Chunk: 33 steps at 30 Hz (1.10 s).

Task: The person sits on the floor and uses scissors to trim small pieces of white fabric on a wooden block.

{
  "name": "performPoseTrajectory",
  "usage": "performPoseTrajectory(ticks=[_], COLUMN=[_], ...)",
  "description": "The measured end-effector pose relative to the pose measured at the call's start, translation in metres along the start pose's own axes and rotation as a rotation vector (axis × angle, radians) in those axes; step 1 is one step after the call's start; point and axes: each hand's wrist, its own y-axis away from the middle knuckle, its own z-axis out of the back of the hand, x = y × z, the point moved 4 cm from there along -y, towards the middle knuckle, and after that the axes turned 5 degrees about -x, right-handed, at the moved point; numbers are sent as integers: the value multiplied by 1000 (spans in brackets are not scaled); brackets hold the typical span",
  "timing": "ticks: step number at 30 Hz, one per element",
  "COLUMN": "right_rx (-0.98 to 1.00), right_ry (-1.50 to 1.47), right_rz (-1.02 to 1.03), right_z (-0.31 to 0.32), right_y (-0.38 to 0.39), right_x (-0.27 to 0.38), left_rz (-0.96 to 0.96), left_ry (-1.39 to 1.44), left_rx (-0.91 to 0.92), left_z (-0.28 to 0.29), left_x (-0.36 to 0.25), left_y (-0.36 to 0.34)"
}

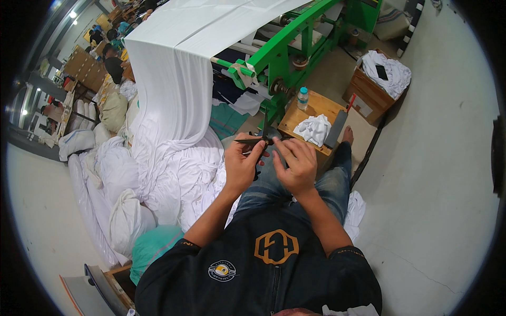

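Observation:
A pair of black scissors (pixel 249 141) is spread wide over my lap, one blade pointing left and the other up. My left hand (pixel 241 166) is closed on it, thumb and fingers pinching near the pivot. A dark handle part hangs below that hand. My right hand (pixel 299 166) is at the other side, its stretched fingertips touching the scissors by the pivot and its thumb standing apart. The right fingers hide part of the tool. Just beyond my right hand, a crumpled white cloth (pixel 313 129) lies on a small wooden table (pixel 328 105).
A capped bottle (pixel 302 98) and a grey block (pixel 336 129) stand on that table. Ahead is a green machine frame (pixel 295 45) with white fabric (pixel 174 68) draping into a heap at left. A cardboard box (pixel 363 97) holds white cloth and a phone (pixel 381 72). A wall (pixel 443 158) rises at right.

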Motion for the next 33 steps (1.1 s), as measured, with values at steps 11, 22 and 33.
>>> performPoseTrajectory(ticks=[11,22,33], right_rx=[226,338,266], right_ry=[-118,-957,-92], right_rz=[-286,-1282,-54], right_z=[-12,-40,-36], right_y=[12,50,30], right_x=[-2,-30,-17], left_rz=[-273,-559,-425], left_ry=[-408,-638,-638], left_rx=[-6,98,58], left_z=[-17,-19,-6], left_x=[15,1,16], left_y=[20,22,17])
